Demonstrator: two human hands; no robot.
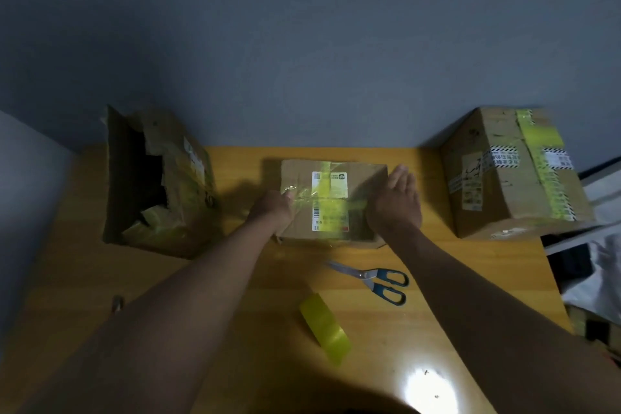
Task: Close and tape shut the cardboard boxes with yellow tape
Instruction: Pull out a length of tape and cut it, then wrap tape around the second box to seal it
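Both hands on the middle box, frame centre.
Left hand fingers curled, pinching the clear film at the small box left edge; right hand flat, fingers straight, on its right side. Scissors and yellow tape roll lie below on the table. Open box far left, taped box far right.

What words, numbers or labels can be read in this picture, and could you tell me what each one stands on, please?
"015": seemingly, beside the barcode on the white label of the middle box; faint.
The label's other print and its QR code: too small to read.
Black-and-white printed tape on the right box: characters too blurred to read.
Pale sticker on the open left box: unreadable.
Nothing else legible.
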